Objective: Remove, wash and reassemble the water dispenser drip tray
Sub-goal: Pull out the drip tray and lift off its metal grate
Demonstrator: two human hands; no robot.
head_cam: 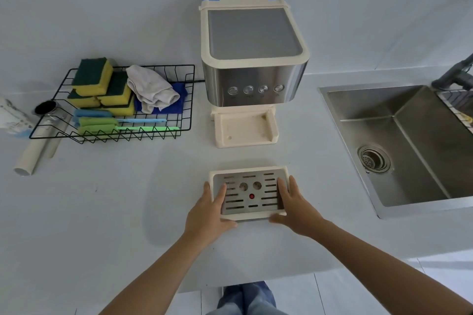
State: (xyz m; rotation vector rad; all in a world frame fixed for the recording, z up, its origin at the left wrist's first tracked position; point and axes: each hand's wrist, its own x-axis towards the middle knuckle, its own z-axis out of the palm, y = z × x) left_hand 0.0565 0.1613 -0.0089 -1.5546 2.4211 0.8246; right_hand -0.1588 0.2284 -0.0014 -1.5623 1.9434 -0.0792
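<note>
The cream drip tray (249,215) with its slotted steel grille and a red dot sits out on the white counter, in front of the water dispenser (253,59). My left hand (208,208) grips its left edge, fingers over the grille and thumb under the front rim. My right hand (297,206) holds the right edge the same way. The dispenser's cream base recess (244,130), under the steel button panel, stands bare.
A black wire basket (176,124) at the left holds green-yellow sponges, a grey cloth, a blue cloth and long-handled brushes. A pale tube (30,157) lies beside it. The steel sink (409,146) with its drain is at the right, a faucet at its far corner.
</note>
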